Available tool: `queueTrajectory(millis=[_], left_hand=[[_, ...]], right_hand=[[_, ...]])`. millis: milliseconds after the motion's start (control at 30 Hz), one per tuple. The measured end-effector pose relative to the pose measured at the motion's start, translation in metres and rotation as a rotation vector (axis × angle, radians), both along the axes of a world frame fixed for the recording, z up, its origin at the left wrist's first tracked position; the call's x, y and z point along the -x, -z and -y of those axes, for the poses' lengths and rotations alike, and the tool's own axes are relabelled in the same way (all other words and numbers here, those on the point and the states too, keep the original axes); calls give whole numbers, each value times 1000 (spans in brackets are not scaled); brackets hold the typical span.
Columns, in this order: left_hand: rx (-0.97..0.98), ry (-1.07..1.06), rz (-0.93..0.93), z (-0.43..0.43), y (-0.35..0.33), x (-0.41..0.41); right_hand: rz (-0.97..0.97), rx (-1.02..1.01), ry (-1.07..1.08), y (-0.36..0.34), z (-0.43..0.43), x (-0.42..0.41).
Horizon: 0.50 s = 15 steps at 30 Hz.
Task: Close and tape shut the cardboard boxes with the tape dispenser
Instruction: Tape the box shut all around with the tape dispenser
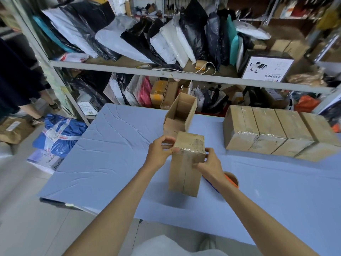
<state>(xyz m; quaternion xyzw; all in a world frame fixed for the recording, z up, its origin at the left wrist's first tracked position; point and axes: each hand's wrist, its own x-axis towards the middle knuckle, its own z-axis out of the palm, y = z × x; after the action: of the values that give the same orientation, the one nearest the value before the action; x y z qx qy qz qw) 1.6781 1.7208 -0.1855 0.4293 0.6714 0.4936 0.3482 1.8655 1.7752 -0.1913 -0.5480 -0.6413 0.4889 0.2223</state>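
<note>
We hold a closed cardboard box (pixel 186 163) upright above the blue table (pixel 110 154), between both hands. Our left hand (pixel 159 152) grips its upper left edge, thumb on the near face and fingers curled round the far side; our right hand (pixel 209 163) clasps the upper right corner, thumb pressed on the near face where clear tape crosses the top end. The box's lower end looks clear of the tabletop, casting a shadow beneath it. Just behind it stands an open box (pixel 180 115), its flaps up and its inside in view; we cannot tell whether the two touch. To the right, well apart from our hands, a row of taped boxes (pixel 276 130) lies side by side on the table, shiny with tape. Under our right forearm, partly hidden, sits the tape dispenser (pixel 231 179), of which we see an orange part and the roll's round rim. Beyond the table, a metal shelf (pixel 166 72) carries plastic mailer bags (pixel 166 37) leaning in a row, and a blue sack (pixel 59 133) lies on the floor at left.
</note>
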Motion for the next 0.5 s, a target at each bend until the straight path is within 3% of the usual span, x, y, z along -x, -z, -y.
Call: queueTrajectory(millis=[100, 233, 500], left_hand=[[105, 183, 87, 13, 8, 1], [195, 143, 81, 19, 17, -6], [7, 158, -5, -3, -7, -12]], right_hand=[[-55, 63, 16, 0, 3, -1], [-111, 73, 51, -2, 6, -3], [-260, -21, 259, -14, 4, -16]])
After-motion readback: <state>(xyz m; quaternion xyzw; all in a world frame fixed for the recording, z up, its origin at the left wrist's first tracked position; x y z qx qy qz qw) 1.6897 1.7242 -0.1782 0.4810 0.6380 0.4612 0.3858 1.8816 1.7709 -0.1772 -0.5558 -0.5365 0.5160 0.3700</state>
